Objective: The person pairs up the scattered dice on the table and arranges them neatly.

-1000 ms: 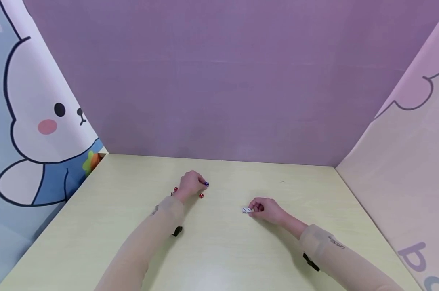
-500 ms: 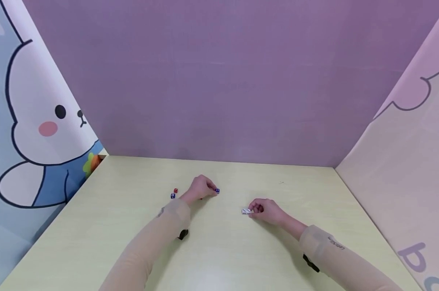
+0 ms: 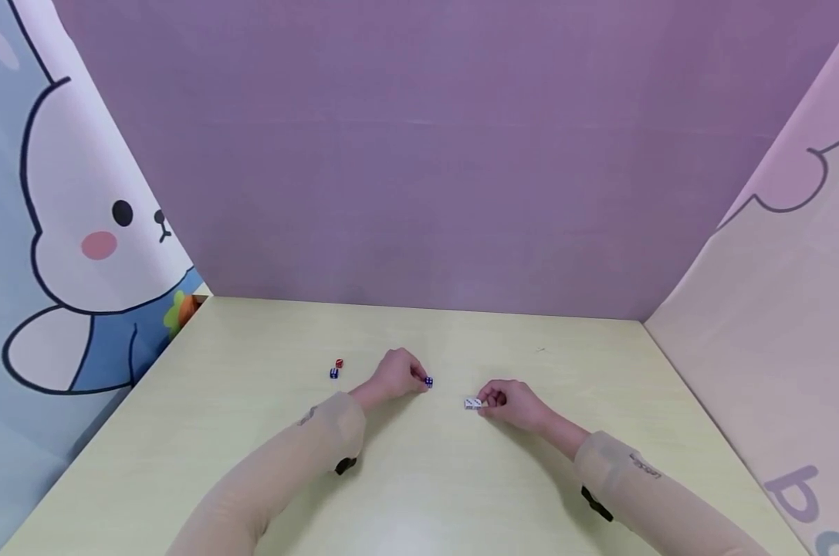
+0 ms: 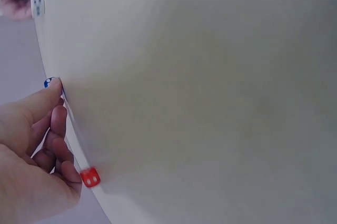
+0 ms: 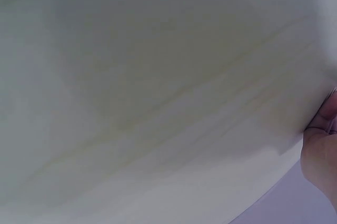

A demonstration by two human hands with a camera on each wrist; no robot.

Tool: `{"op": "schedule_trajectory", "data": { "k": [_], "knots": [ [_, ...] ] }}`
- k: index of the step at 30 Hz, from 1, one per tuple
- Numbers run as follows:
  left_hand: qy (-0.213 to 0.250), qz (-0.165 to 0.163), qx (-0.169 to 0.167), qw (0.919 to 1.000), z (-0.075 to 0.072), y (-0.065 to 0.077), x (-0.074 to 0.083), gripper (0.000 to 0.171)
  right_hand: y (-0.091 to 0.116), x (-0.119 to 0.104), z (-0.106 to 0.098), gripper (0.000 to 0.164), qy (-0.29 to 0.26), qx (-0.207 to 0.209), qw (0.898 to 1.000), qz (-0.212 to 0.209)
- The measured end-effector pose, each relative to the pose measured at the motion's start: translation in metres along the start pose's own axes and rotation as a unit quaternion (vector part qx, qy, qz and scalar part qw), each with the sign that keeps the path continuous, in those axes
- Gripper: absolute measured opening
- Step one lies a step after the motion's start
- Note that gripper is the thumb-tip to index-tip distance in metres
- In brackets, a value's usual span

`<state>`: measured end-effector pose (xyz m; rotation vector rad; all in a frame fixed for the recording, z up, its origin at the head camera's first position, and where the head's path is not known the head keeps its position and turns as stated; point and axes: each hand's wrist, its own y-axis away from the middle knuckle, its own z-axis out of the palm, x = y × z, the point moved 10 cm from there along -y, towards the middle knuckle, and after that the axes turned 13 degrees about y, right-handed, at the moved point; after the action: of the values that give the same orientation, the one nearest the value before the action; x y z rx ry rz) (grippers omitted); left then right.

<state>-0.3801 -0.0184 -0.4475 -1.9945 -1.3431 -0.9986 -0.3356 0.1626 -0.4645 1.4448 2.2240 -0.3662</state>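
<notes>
Between thumb and fingertips, my left hand (image 3: 397, 374) pinches a small blue die (image 3: 429, 382) with white dots, left of the white dice in the head view. My right hand (image 3: 515, 405) pinches the right end of two white dice (image 3: 472, 403) that sit side by side on the table. In the left wrist view a red die (image 4: 90, 177) lies by the curled fingers of the left hand; the head view hides it behind that hand. The right wrist view catches only part of the right hand (image 5: 321, 148), its dice out of sight.
Another red die (image 3: 339, 363) and a blue die (image 3: 333, 374) lie close together on the pale wooden table (image 3: 419, 479), left of the left hand. A purple panel (image 3: 419, 170) rises at the table's far edge, with printed cloths at both sides.
My left hand has carried the blue die right and toward me, closer to the white dice. The red and blue dice at left now show fully. My right hand stays at the white dice.
</notes>
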Motion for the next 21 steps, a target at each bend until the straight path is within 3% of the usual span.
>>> {"op": "schedule_trajectory", "data": {
  "k": [10,21],
  "knots": [
    [0.005,-0.002,-0.004,1.0,0.014,0.021,0.007,0.014,0.0,0.0,0.001,0.012,0.0,0.004,1.0,-0.004],
    [0.046,0.018,-0.025,0.9985,0.04,0.052,0.03,0.012,0.004,0.003,-0.005,0.017,-0.01,0.022,1.0,-0.002]
  ]
}}
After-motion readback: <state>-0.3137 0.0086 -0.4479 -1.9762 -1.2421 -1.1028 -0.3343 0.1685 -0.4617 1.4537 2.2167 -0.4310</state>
